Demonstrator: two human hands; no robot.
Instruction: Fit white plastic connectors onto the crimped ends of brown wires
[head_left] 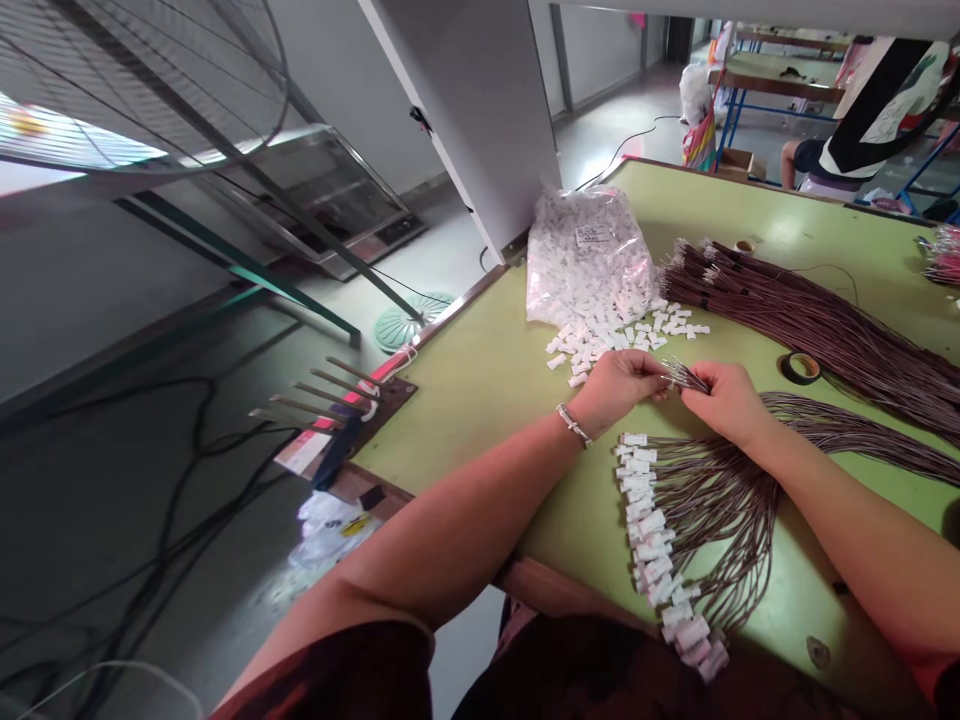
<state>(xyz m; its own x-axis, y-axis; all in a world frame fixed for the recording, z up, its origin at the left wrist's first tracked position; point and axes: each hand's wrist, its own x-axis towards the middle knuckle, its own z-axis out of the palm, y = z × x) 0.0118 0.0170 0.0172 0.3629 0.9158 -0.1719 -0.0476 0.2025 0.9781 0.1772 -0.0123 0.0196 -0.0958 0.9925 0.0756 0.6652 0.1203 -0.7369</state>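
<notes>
- Landmark: plastic bag (589,255) on the worktop (450,410); contains white connectors (622,290), with others loose at its near edge.
- Wire bundle (688,378): nearside of bag, slightly right; long axis slants from right grip (724,400), which holds it, toward left grip (619,390).
- Left grip: narrow pinch beside wire tips; contents cannot be told.

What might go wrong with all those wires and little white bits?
The loose white bits lie in a heap by the bag, close to the left hand, so a bump might scatter them.

The right hand grips a bunch of thin wires; one might slip out or get bent.

Under the right arm, many more strands fan out loosely, so they might snag or tangle.
</notes>
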